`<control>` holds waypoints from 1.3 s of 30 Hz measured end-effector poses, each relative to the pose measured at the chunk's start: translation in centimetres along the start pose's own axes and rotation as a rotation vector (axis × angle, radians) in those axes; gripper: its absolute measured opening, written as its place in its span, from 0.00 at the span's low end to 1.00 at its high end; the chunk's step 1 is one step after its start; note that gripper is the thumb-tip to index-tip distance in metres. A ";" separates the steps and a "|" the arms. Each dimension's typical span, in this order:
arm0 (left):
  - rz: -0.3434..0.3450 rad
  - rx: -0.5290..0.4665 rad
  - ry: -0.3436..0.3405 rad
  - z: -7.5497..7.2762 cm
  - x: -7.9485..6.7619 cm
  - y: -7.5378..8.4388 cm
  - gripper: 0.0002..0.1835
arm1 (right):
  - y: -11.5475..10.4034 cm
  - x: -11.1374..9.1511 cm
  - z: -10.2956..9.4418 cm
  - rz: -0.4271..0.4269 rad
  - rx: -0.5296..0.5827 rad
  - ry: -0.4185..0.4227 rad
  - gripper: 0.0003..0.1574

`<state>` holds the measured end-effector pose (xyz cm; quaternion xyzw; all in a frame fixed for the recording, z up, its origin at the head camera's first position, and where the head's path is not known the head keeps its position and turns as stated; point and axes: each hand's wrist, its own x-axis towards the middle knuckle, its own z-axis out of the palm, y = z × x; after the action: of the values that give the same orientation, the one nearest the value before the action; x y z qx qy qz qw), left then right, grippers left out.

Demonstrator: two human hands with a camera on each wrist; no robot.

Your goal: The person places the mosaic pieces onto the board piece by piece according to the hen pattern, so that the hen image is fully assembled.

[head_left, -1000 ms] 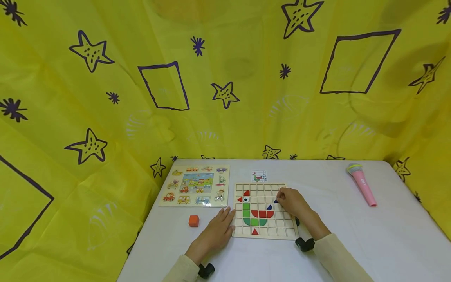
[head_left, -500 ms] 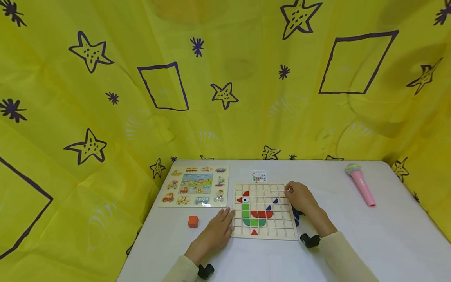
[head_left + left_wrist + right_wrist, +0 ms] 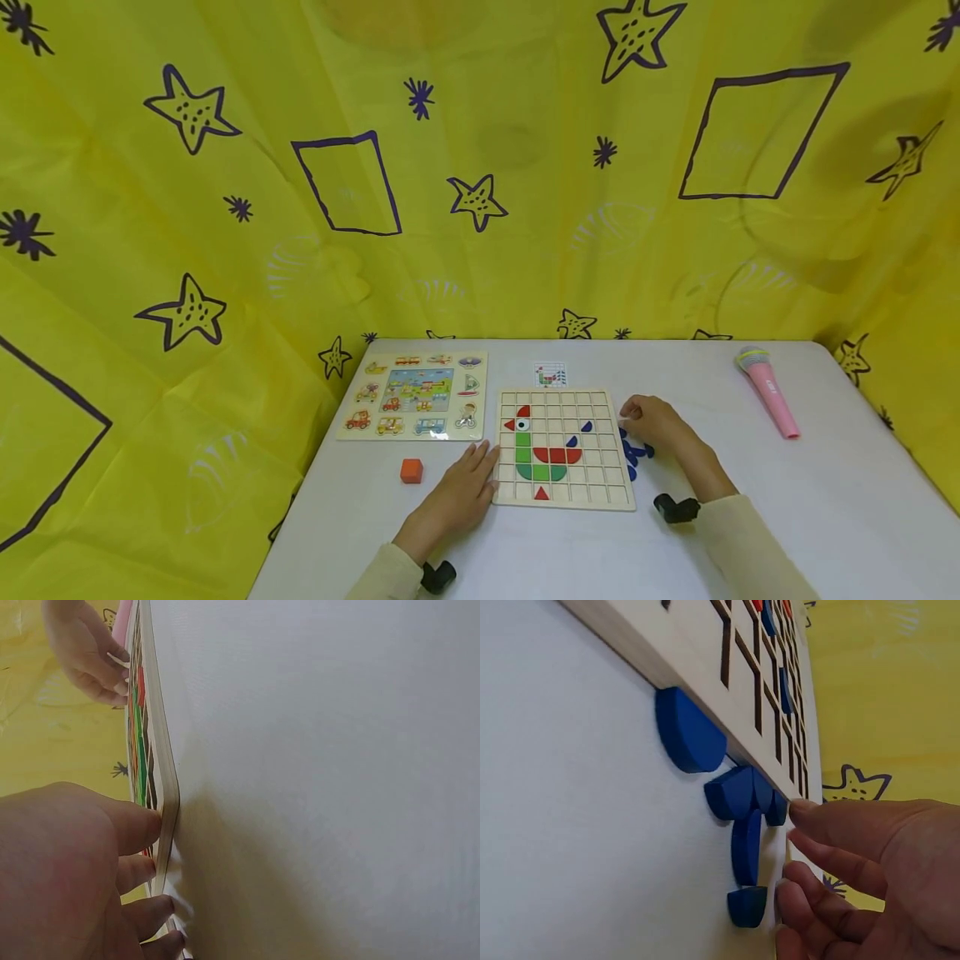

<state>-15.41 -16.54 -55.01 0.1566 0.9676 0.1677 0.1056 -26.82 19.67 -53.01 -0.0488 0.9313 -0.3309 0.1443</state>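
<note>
A wooden grid board (image 3: 600,492) lies flat on the white table, with red, green and blue pieces set in it in a bird-like shape. My left hand (image 3: 463,492) rests at the board's left edge, its fingertips touching the rim. Beyond the right edge, several loose blue half-round pieces (image 3: 632,457) lie in a cluster. Over the far end of that cluster is my right hand (image 3: 660,423), fingers loosely bent and holding nothing. In the right wrist view, its thumb and fingers hang beside the blue pieces (image 3: 746,847), close to the board's side (image 3: 652,656).
A small picture card (image 3: 551,374) lies behind the board. To the left are a vehicle picture puzzle (image 3: 480,367) and an orange cube (image 3: 412,471). A pink toy microphone (image 3: 772,392) lies at the far right. A yellow patterned curtain (image 3: 525,275) hangs behind the table.
My right hand has left a blue half-round piece in the board's upper right and moved right, off the board, to the loose blue pieces. The left hand stays in place.
</note>
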 end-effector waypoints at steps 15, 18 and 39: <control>-0.003 -0.002 -0.007 0.1 0.0 -0.1 0.33 | 1.4 -0.7 -0.1 -0.142 0.038 -0.058 0.08; -0.001 0.009 -0.004 0.1 0.0 -0.2 0.33 | 1.5 -0.7 -0.2 -0.138 0.013 -0.020 0.10; -0.004 0.010 -0.006 0.2 0.1 -0.2 0.33 | 2.6 -0.7 0.1 -0.114 0.032 0.031 0.16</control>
<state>-15.49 -16.63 -55.30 0.1559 0.9684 0.1622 0.1080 -26.12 21.80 -54.53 -0.0944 0.9237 -0.3540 0.1117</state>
